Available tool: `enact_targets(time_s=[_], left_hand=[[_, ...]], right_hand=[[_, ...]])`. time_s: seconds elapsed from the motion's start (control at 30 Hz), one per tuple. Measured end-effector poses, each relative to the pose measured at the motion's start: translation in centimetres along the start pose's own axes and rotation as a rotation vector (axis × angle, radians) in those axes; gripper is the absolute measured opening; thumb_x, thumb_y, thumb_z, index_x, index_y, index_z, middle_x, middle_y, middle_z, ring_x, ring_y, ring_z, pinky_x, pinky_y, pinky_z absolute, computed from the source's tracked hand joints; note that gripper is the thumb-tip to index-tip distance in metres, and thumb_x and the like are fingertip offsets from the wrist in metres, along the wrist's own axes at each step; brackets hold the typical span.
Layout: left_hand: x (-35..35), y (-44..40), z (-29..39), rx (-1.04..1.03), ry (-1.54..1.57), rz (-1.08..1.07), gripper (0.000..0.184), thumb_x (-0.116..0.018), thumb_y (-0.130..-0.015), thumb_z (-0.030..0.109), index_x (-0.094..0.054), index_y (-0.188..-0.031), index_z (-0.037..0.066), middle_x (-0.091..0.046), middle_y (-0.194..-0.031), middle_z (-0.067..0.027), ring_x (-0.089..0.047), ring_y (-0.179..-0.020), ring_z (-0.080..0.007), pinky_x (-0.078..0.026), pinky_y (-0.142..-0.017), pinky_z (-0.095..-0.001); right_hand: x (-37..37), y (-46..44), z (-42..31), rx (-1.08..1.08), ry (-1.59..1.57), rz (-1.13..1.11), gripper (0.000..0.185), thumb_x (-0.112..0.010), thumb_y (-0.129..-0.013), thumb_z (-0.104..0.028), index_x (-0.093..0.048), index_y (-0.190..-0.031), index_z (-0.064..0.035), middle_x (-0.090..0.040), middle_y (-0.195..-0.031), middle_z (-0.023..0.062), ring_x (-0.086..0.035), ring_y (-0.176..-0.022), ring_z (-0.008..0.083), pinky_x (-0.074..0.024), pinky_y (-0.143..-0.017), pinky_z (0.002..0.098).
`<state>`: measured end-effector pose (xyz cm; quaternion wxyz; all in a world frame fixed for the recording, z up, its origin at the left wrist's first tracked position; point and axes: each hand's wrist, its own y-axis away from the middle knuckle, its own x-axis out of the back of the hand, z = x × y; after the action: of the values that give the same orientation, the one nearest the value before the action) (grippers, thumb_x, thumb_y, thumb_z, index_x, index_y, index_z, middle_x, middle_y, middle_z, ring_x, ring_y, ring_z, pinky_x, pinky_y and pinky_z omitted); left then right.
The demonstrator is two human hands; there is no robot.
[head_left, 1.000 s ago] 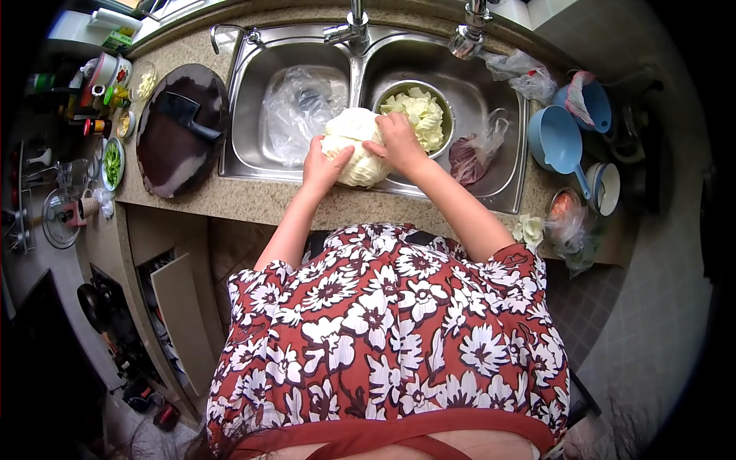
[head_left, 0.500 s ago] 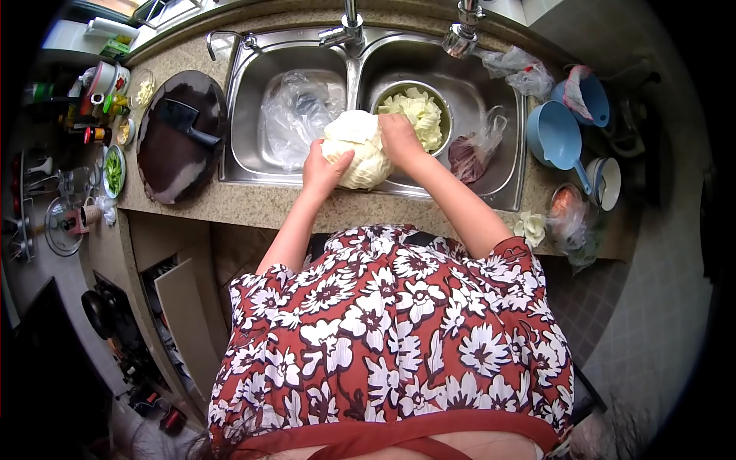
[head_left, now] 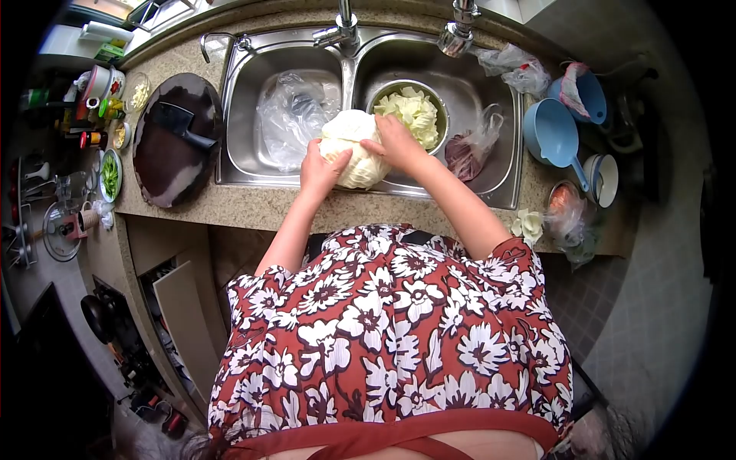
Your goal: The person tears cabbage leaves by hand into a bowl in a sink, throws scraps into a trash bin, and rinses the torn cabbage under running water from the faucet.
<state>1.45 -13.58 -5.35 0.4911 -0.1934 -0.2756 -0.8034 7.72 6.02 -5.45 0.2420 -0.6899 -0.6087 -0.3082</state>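
A pale head of cabbage (head_left: pixel 354 146) is held over the front part of the sink's divider. My left hand (head_left: pixel 320 167) grips its left side, thumb across the front. On the right side, my right hand (head_left: pixel 395 143) is closed on the cabbage, its thumb on the surface and its fingers at the upper right edge. Just behind my right hand, a round metal bowl (head_left: pixel 443 115) holds torn cabbage leaves (head_left: pixel 408 113). Clear plastic bags (head_left: pixel 290 119) lie in the left basin.
A cleaver (head_left: pixel 178 121) rests on a round dark board (head_left: pixel 165 172) at the left. A bag with purplish contents (head_left: pixel 464 153) lies in the right basin. Blue dipper (head_left: pixel 550 132), white bowls (head_left: pixel 606 182) and loose leaves (head_left: pixel 527 225) are at the right; faucets (head_left: pixel 345 32) stand behind.
My right hand moved up and over the cabbage's right side, then its thumb came back onto the front. The cabbage stays in my left hand. The whole view has shifted slightly.
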Motion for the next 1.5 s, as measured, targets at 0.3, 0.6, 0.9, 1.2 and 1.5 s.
enact_targets(time_s=[0.3, 0.6, 0.9, 1.2, 1.5], left_hand=[[0.0, -0.2, -0.2, -0.025, -0.035, -0.003, 0.072, -0.072, -0.071, 0.046, -0.046, -0.118, -0.003, -0.061, -0.105, -0.0256, -0.060, -0.099, -0.0357, -0.047, -0.083, -0.0388], [0.1, -0.3, -0.3, -0.065, -0.065, 0.000, 0.071, -0.072, -0.071, 0.046, -0.048, -0.116, -0.003, -0.062, -0.102, -0.0251, -0.061, -0.097, -0.0363, -0.047, -0.082, -0.0395], [0.1, -0.2, -0.1, -0.073, -0.095, -0.001, 0.071, -0.072, -0.070, 0.046, -0.048, -0.116, -0.003, -0.062, -0.103, -0.0244, -0.061, -0.097, -0.0359, -0.047, -0.082, -0.0399], [0.4, 0.6, 0.7, -0.170, -0.068, -0.044, 0.068, -0.074, -0.070, 0.041, -0.048, -0.119, 0.002, -0.063, -0.103, -0.0217, -0.061, -0.097, -0.0346, -0.047, -0.081, -0.0393], [1.1, 1.1, -1.0, -0.216, 0.320, -0.210, 0.067, -0.077, -0.072, 0.019, -0.043, -0.128, 0.002, -0.057, -0.115, -0.0121, -0.055, -0.104, -0.0194, -0.044, -0.089, -0.0307]], right_hand=[[-2.0, 0.0, 1.1, 0.194, 0.265, 0.212, 0.054, -0.059, -0.083, -0.033, -0.050, -0.114, 0.0108, -0.057, -0.092, 0.0216, -0.059, -0.087, 0.0331, -0.0505, -0.078, 0.0367], [-2.0, -0.1, 1.3, 0.240, 0.357, 0.247, 0.048, -0.058, -0.083, -0.028, -0.051, -0.111, 0.0099, -0.057, -0.086, 0.0187, -0.059, -0.082, 0.0311, -0.0510, -0.074, 0.0356], [-0.8, -0.9, 0.7, 0.156, 0.233, 0.255, 0.023, -0.061, -0.082, -0.021, -0.051, -0.091, -0.0017, -0.058, -0.085, 0.0163, -0.060, -0.081, 0.0330, -0.0510, -0.073, 0.0396], [1.6, -4.3, 2.9, -0.106, -0.040, 0.124, 0.019, -0.065, -0.079, -0.017, -0.065, -0.089, -0.0009, -0.063, -0.087, 0.0223, -0.061, -0.088, 0.0365, -0.0480, -0.077, 0.0427], [-1.7, -2.5, 10.2, -0.378, -0.060, 0.092, 0.042, -0.072, -0.071, -0.020, -0.063, -0.105, 0.0023, -0.064, -0.099, 0.0224, -0.062, -0.094, 0.0338, -0.0484, -0.084, 0.0373]])
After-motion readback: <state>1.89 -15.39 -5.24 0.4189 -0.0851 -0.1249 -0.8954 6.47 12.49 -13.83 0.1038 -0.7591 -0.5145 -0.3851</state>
